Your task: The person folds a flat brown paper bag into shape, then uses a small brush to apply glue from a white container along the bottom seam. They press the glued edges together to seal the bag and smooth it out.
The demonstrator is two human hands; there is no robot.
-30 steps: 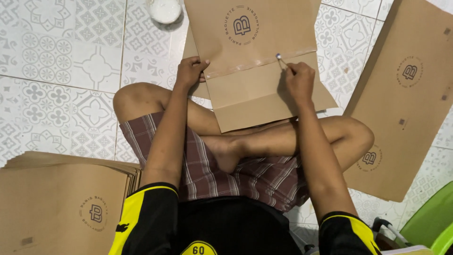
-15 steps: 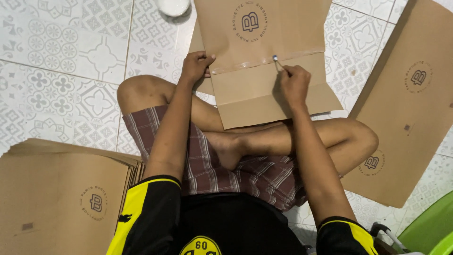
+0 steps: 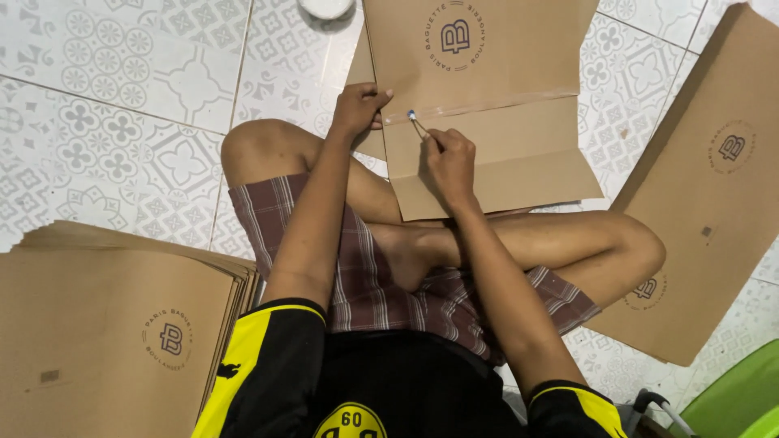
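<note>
1. Lower left of frame: stack of flat brown cardboard sheets (image 3: 105,324) on the tiled floor (image 3: 122,122), round logo print on the top sheet, edges fanned at the upper right side of the stack.
2. Top centre-left: white round object (image 3: 326,7), cut off by the frame edge, on the floor just beside the upper left corner of the cardboard being worked on.
3. Centre-left: left hand (image 3: 359,105) clenched on the left edge of the folded cardboard piece (image 3: 487,97), fingers curled over the edge at the crease line.
4. Centre: right hand (image 3: 449,158) pinched shut on a thin stick-like tool (image 3: 417,123); its small pale tip touches the crease near the left end, close to the left hand. What the tool is, cannot tell.
5. Upper centre: folded cardboard piece lies on the floor in front of the person's crossed legs, lower flap resting over the shin, logo on the upper panel, shiny strip along the crease.
6. Right of frame: another flat cardboard sheet (image 3: 714,186) lying at an angle on the floor, its lower corner tucked under the person's knee.
7. Lower right corner: green plastic object (image 3: 742,397), partly out of frame.
</note>
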